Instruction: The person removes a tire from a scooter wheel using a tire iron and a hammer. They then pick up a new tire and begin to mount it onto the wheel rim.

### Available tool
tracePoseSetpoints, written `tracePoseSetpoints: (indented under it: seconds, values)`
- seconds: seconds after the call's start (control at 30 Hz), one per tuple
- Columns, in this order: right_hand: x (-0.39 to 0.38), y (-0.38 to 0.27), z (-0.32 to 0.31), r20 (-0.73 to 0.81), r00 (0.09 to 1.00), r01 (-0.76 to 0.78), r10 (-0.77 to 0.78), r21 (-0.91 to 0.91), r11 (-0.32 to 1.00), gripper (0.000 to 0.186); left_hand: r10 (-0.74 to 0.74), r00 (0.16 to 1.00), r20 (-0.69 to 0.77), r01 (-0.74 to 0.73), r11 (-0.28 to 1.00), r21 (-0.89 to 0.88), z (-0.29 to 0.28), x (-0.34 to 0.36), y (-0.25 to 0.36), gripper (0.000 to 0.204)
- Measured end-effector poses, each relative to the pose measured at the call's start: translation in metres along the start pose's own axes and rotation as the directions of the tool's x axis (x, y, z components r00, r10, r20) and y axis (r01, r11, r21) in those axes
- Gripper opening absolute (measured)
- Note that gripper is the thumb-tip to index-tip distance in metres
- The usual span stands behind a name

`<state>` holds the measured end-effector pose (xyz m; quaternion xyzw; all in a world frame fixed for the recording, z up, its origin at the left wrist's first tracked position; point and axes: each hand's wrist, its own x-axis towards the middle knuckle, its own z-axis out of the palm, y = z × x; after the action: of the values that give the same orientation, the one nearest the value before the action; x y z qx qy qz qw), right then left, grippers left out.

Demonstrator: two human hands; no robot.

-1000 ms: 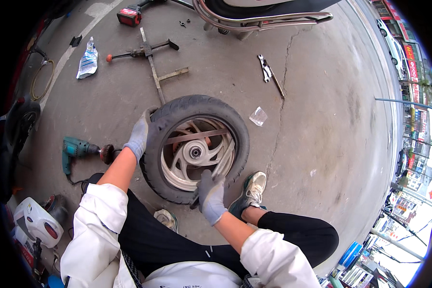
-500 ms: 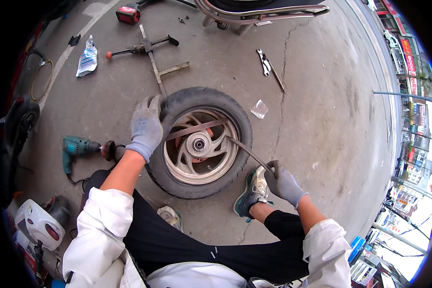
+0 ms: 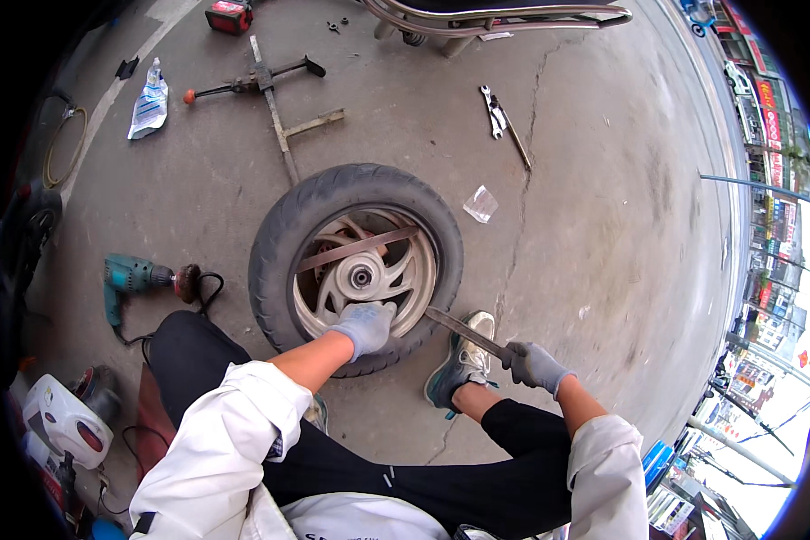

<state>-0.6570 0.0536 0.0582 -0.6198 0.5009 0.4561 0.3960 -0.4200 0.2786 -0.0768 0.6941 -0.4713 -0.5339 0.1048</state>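
A scooter wheel lies flat on the ground in front of me, its black tyre (image 3: 274, 261) around a pale metal rim (image 3: 411, 292) with curved spokes. My left hand (image 3: 366, 327), in a grey glove, rests closed at the near side of the rim; whatever its fingers grip is hidden. Gloved too, my right hand (image 3: 535, 367) is wrapped around one end of a tyre lever (image 3: 472, 335). The lever's far tip meets the right edge of the rim. Across the wheel's upper part lies a flat brownish bar (image 3: 358, 250), touched by neither hand.
A teal drill (image 3: 139, 274) with a cord lies left of the wheel. Beyond the wheel are a metal bar stand (image 3: 265, 81), a white-and-blue pouch (image 3: 150, 106), wrenches (image 3: 492, 112) and a clear plastic scrap (image 3: 481, 204). My shoe (image 3: 463, 364) stands close to the tyre's right side.
My left hand has moved from the tyre's far left side to the near rim. The right hand's lever has swung lower, its tip now lower on the rim's right edge.
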Motion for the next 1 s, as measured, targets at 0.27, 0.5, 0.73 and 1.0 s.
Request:
tracePoseSetpoints:
  seconds: [0.27,0.5,0.73,1.0]
  values:
    - [-0.003,-0.028,0.004,0.036,0.993,-0.108,0.113,-0.112,0.988,0.027,0.017,0.998,-0.065,-0.022,0.996,-0.088,0.016,0.006,-0.009,0.022]
    - [-0.06,-0.133,0.011,-0.043,0.998,-0.053,0.036,-0.525,0.849,0.032,0.0,1.0,-0.014,-0.001,0.996,-0.086,0.004,0.007,0.001,0.027]
    - [-0.088,-0.131,0.007,-0.11,0.987,0.12,-0.119,0.003,0.993,0.037,0.094,0.993,0.065,-0.083,0.985,-0.152,-0.018,-0.005,-0.006,0.05]
    - [-0.091,-0.226,0.084,-0.608,0.399,0.837,-0.686,-0.063,0.543,0.032,0.148,0.989,0.002,-0.144,0.965,-0.22,0.021,0.032,-0.043,0.048]
